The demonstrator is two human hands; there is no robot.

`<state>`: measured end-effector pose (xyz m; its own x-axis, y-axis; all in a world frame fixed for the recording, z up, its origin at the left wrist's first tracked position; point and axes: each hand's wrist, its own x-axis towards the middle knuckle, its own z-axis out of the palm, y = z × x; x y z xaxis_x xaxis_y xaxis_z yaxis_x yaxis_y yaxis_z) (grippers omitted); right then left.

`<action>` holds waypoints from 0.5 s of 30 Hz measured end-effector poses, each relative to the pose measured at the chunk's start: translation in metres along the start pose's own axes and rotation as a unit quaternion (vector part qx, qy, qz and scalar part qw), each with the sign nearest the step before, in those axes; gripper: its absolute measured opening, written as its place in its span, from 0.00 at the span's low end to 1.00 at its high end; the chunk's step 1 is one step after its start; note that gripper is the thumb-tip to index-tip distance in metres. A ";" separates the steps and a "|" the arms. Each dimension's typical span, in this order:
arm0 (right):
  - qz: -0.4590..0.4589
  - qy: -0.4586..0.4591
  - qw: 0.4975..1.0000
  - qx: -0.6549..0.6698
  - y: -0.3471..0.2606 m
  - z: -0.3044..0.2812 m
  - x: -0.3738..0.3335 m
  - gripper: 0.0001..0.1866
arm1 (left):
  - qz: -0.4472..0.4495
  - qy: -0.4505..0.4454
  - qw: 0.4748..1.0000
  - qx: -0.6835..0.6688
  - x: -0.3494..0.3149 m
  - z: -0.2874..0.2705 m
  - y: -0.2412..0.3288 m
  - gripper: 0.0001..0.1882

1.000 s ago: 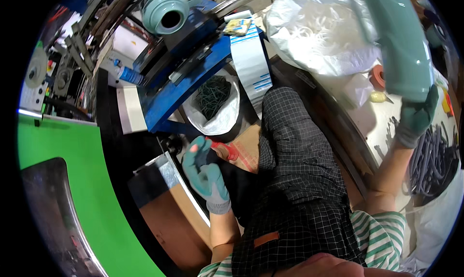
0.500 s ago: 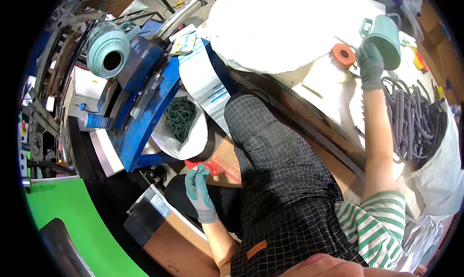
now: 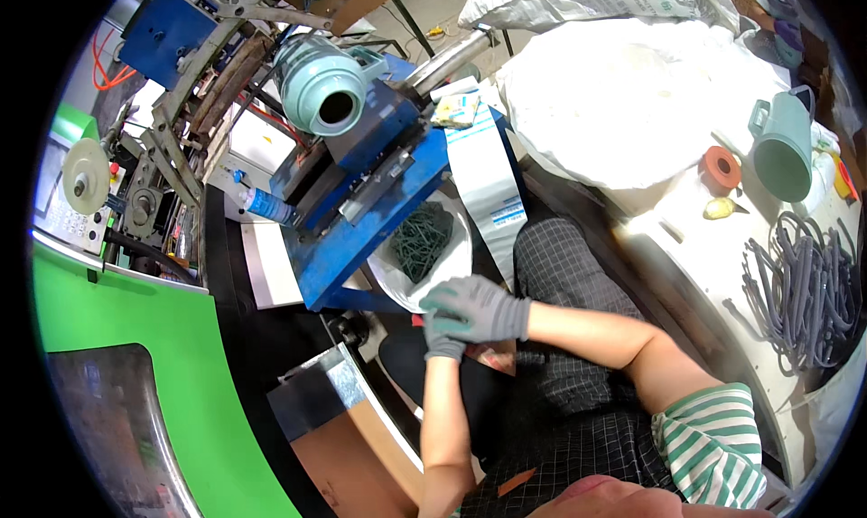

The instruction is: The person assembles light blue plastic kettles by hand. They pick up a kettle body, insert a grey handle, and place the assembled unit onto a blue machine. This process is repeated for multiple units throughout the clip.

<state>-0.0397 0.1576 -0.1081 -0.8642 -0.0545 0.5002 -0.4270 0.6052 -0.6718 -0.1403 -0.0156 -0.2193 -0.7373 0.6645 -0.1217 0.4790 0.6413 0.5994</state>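
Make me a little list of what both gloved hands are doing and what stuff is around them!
Left hand: grey-gloved left hand, low over the lap, under the right one
Right hand: grey-gloved right hand, beside the white bag of dark green pieces
Holding: cannot tell
Machine: blue metal machine with a pale green funnel
Table: pale green plastic jug, orange tape roll, grey cord bundle

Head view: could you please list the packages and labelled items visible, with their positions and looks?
Open white bag: under the blue machine, holding dark green pieces.
White label strip: hangs beside the machine, blue markings.
Large white sack: top right, bulging.
Small yellow packet: atop the machine.
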 end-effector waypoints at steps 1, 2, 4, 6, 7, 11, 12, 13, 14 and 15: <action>0.046 -0.002 0.998 -0.042 0.020 0.026 -0.013 0.27 | 0.057 -0.082 0.958 0.270 0.003 0.021 0.031 0.27; 0.074 0.022 0.994 -0.071 0.047 0.057 -0.032 0.30 | 0.096 -0.119 0.934 0.323 0.012 0.036 0.021 0.28; 0.238 -0.160 0.958 0.013 0.053 0.089 -0.026 0.30 | 0.143 -0.176 0.877 0.425 0.004 0.042 -0.021 0.31; 0.284 -0.254 0.921 0.076 0.046 0.103 -0.022 0.30 | 0.104 -0.201 0.908 0.353 -0.015 0.038 -0.043 0.30; 0.245 -0.214 0.943 0.067 0.041 0.105 -0.029 0.30 | 0.091 -0.212 0.916 0.327 -0.022 0.039 -0.049 0.30; 0.243 -0.173 0.954 0.026 0.060 0.096 -0.031 0.31 | 0.093 -0.242 0.916 0.308 -0.007 0.044 -0.035 0.30; 0.247 -0.169 0.953 0.048 0.061 0.096 -0.031 0.30 | 0.090 -0.246 0.916 0.304 -0.006 0.043 -0.035 0.30; 0.239 -0.164 0.956 0.050 0.060 0.098 -0.033 0.30 | 0.088 -0.250 0.916 0.302 -0.006 0.042 -0.035 0.30; 0.231 -0.160 0.958 0.052 0.057 0.100 -0.038 0.29 | 0.084 -0.254 0.915 0.301 -0.007 0.042 -0.035 0.30; 0.220 -0.157 0.961 0.053 0.054 0.101 -0.039 0.29 | 0.082 -0.256 0.915 0.300 -0.008 0.039 -0.035 0.30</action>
<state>-0.0563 0.1128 -0.2190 -0.9980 -0.0588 -0.0232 -0.0124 0.5409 -0.8410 -0.1326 -0.0283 -0.2707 -0.3855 0.7654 -0.5152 0.8520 0.5096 0.1196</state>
